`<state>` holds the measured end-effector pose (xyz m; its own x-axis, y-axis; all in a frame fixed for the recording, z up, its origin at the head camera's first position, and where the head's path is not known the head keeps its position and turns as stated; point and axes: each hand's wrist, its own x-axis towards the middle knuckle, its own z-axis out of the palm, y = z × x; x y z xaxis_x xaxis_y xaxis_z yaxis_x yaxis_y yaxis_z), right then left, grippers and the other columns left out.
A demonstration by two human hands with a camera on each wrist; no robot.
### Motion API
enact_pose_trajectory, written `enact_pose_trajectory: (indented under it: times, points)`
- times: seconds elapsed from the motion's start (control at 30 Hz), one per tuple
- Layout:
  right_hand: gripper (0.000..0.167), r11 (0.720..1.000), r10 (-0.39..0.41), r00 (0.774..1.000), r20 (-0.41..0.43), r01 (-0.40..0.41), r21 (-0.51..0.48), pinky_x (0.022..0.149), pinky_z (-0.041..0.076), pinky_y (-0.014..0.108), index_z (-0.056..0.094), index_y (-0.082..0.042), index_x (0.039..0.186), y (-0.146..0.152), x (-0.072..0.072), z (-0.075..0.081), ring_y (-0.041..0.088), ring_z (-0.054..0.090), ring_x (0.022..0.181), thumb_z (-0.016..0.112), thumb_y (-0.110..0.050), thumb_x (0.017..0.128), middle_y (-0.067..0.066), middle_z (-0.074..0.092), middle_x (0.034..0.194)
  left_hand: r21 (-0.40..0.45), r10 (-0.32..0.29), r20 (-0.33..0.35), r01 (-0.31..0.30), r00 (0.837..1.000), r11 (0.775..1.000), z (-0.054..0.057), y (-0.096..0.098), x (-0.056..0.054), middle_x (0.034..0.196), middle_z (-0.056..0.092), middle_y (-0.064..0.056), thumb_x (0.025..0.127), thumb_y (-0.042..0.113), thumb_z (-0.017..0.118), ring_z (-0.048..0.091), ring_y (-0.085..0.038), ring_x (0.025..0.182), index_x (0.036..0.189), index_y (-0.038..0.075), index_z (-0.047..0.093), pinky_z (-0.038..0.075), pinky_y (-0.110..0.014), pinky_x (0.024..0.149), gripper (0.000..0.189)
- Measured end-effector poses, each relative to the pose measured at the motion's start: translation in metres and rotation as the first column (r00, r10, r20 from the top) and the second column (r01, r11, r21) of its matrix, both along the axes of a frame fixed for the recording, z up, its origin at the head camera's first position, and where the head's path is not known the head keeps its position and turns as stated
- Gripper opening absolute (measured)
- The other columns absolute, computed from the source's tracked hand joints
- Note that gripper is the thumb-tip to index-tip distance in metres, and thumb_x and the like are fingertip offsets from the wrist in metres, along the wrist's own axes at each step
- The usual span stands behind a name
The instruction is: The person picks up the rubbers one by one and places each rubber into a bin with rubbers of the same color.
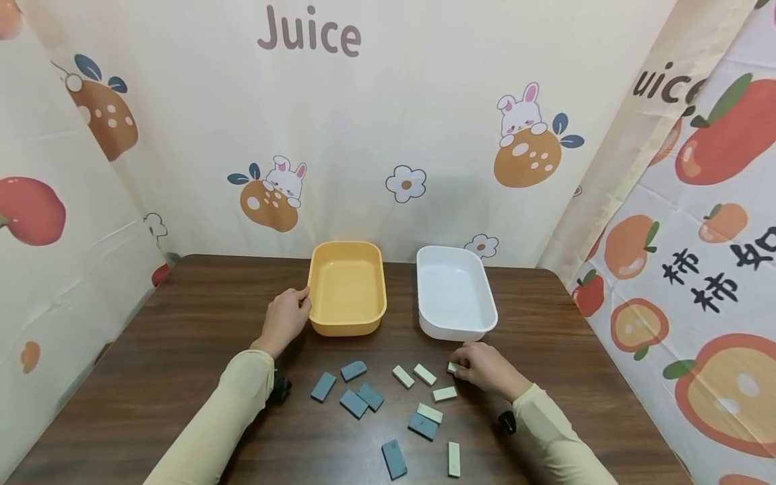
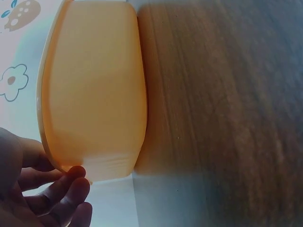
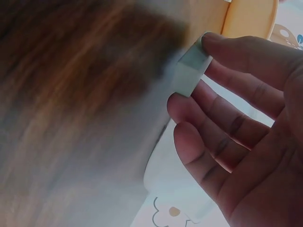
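Note:
With its fingers at the rim, my left hand [image 1: 283, 319] pinches the left side of a yellow plastic tub [image 1: 347, 286]; the left wrist view shows the fingertips [image 2: 75, 172] at the edge of the tub. My right hand [image 1: 485, 367] pinches a small pale green block [image 3: 191, 66] between thumb and fingers, just in front of a white tub [image 1: 456, 289]. In the head view that block is mostly covered by the hand. Near the right hand lie more pale green blocks, one [image 1: 445, 394] close to its left and another [image 1: 425, 374] farther left.
Several blue-grey blocks [image 1: 324, 387] lie on the dark wooden table [image 1: 212, 323] between the arms. Toward the front, a pale green block [image 1: 430, 412] touches a blue-grey one [image 1: 422, 426]. A printed curtain [image 1: 351, 121] hangs behind the table.

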<state>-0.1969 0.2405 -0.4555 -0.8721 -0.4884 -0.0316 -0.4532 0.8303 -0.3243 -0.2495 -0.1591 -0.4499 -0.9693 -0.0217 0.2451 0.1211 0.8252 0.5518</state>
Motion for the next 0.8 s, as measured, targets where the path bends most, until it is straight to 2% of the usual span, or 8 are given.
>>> enact_pose_trajectory:
  times: [0.37,0.8]
  points:
    - [0.015,0.999,-0.023,0.999,0.036,0.024,-0.038,0.059,0.039,0.023,0.074,-0.007,0.098,0.003,0.001,0.011,0.008,0.047,0.068,0.073,-0.008,0.082,-0.004,0.06,0.076,0.022,0.003,0.027,-0.004,1.0,1.0,0.002,-0.001,-0.001,0.102,0.067,-0.021,0.094,0.014,0.054,0.05,-0.024,0.065,0.128,0.0,0.062,0.04,-0.032,0.06,0.038]
    - [0.013,0.997,0.001,1.0,-0.011,-0.002,-0.074,0.061,0.043,0.023,0.074,-0.009,0.095,0.006,-0.003,0.025,0.005,0.05,0.07,0.074,-0.008,0.082,-0.005,0.062,0.079,0.056,0.013,0.019,-0.014,1.0,0.998,-0.001,-0.002,0.001,0.104,0.068,-0.02,0.094,0.013,0.054,0.052,-0.025,0.07,0.128,0.0,0.063,0.041,-0.032,0.062,0.038]
